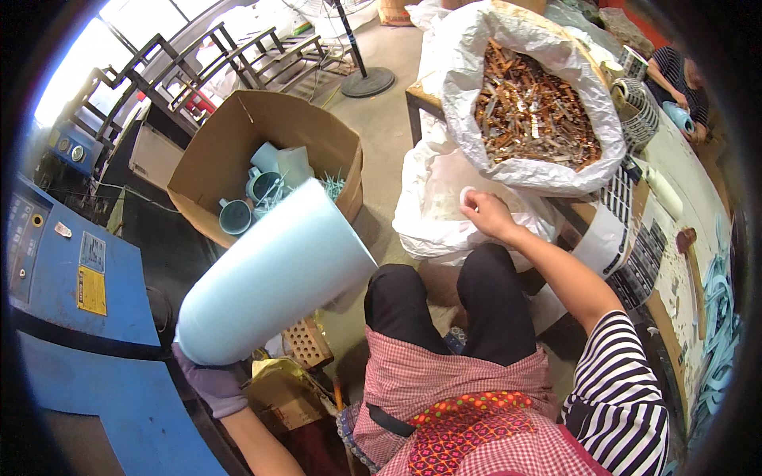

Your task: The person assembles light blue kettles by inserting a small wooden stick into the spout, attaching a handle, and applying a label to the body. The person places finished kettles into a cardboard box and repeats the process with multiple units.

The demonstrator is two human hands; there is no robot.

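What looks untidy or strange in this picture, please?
Light-blue strips lie tangled in a loose heap along the table at right, which looks messy. Also, the left hand wears a purplish-grey glove while the right hand is bare, an odd mismatch.

Bright window (83,67); grey floor (397,59); dark rack (147,54)
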